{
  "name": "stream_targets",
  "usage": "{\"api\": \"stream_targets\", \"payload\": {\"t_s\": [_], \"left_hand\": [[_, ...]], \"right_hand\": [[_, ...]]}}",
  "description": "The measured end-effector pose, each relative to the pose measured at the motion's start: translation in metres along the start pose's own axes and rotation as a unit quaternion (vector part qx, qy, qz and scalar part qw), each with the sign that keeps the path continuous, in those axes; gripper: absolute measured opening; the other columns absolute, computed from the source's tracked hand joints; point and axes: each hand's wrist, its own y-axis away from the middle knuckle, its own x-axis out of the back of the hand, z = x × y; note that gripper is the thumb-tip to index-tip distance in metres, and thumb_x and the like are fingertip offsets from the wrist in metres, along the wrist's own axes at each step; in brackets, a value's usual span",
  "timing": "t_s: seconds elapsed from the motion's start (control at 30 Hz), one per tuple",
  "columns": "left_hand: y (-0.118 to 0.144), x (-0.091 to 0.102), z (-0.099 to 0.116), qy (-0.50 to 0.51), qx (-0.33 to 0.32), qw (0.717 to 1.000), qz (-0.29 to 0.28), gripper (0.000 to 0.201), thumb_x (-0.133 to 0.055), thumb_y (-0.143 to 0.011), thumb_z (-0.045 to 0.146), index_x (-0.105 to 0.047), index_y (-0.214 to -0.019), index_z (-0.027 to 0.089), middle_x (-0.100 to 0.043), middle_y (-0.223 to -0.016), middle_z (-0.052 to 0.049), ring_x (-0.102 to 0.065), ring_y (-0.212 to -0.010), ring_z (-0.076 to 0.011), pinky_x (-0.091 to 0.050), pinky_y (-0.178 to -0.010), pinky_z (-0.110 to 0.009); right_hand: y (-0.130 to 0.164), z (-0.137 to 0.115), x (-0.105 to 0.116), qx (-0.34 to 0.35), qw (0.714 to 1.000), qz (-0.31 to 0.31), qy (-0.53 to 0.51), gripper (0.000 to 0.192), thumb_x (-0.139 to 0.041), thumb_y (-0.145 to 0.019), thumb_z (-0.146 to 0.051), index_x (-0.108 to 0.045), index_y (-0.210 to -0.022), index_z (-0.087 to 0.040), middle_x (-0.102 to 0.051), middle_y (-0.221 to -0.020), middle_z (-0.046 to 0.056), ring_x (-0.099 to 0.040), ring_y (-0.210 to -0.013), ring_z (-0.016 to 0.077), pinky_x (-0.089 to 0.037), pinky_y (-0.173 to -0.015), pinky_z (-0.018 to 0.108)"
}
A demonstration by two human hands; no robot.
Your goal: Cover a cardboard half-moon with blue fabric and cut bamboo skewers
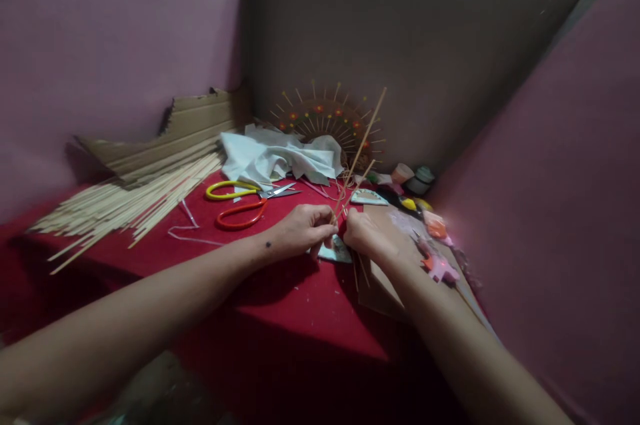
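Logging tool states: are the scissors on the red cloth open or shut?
Open, slightly. The scissors lie flat on the red cloth, yellow and orange handle loops spread apart, blades parted at the tips.

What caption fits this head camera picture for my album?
Two hands, left hand and right hand, pinch thin sticks over a red cloth beside scissors.

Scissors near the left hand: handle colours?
The scissors have one yellow handle and one orange-red handle, clearest in the head view, lying on the red cloth.
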Motion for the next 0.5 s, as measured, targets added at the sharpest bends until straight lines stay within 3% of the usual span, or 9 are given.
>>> {"api": "stream_targets", "payload": {"t_s": [0.23, 0.4, 0.5], "left_hand": [[0.002, -0.002, 0.001, 0.004, 0.006, 1.0, -0.016, 0.011, -0.05, -0.083, 0.02, -0.05, -0.073, 0.017, -0.063, -0.062, 0.003, -0.054, -0.038, -0.0069, -0.038, -0.037, -0.017], [0.002, -0.001, 0.003, 0.001, 0.012, 1.0, -0.012, 0.011, -0.051, -0.084, 0.019, -0.051, -0.073, 0.016, -0.063, -0.061, 0.003, -0.054, -0.038, -0.0068, -0.037, -0.036, -0.016], [0.002, -0.001, 0.005, 0.0, 0.025, 1.0, -0.004, 0.014, -0.051, -0.085, 0.017, -0.052, -0.072, 0.016, -0.058, -0.05, 0.004, -0.05, -0.034, -0.0053, -0.034, -0.035, -0.015]], "right_hand": [[-0.015, 0.004, -0.007, -0.016, 0.999, 0.006, -0.037, 0.016, -0.066, -0.073, -0.023, -0.069, -0.088, -0.02, -0.072, -0.082, 0.009, -0.064, -0.079, 0.022, -0.042, -0.059, 0.024], [-0.028, 0.001, 0.003, -0.028, 0.998, 0.008, -0.047, 0.015, -0.066, -0.071, -0.024, -0.071, -0.083, -0.017, -0.07, -0.074, 0.007, -0.064, -0.074, 0.0205, -0.041, -0.057, 0.023], [-0.039, 0.0, 0.013, -0.04, 0.998, 0.021, -0.042, 0.019, -0.064, -0.074, -0.024, -0.07, -0.087, -0.013, -0.07, -0.079, 0.011, -0.064, -0.078, 0.0211, -0.042, -0.06, 0.024]]}}
